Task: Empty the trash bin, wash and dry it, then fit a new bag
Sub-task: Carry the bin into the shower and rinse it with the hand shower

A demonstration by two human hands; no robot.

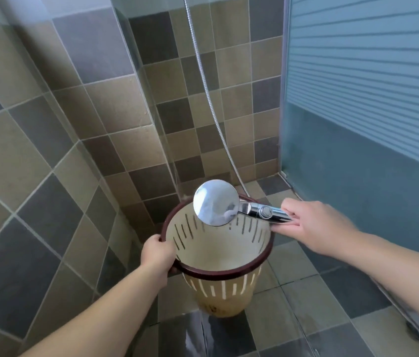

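The trash bin (218,253) stands low in the middle of the view, in the corner of a tiled shower area. It is a cream plastic bin with a dark red-brown ring round its mouth and rows of narrow slots cut through the upper wall. Its mouth faces up toward the camera and is tilted a little; the inside shows bare and pale, with no bag in it. Whether its base rests on the floor or hangs just above it cannot be told.

The left hand (158,255) grips the ring on the bin's left side, fingers curled over the rim with the thumb on top. The right hand (314,224) holds the handle of a chrome shower head (216,202), fingers wrapped round the far end of the handle. The round head sits over the far edge of the bin's mouth, face turned down into the bin. A round button shows on the handle just ahead of the fingers. No stream of water can be made out from this side.

A metal hose (207,83) runs from behind the shower head up the wall and out of the top of the view. The walls are covered in beige and grey tiles (48,140), and the floor (306,300) carries the same tiles, wet and shiny in front of the bin. On the right stands a frosted, striped glass door (365,86).
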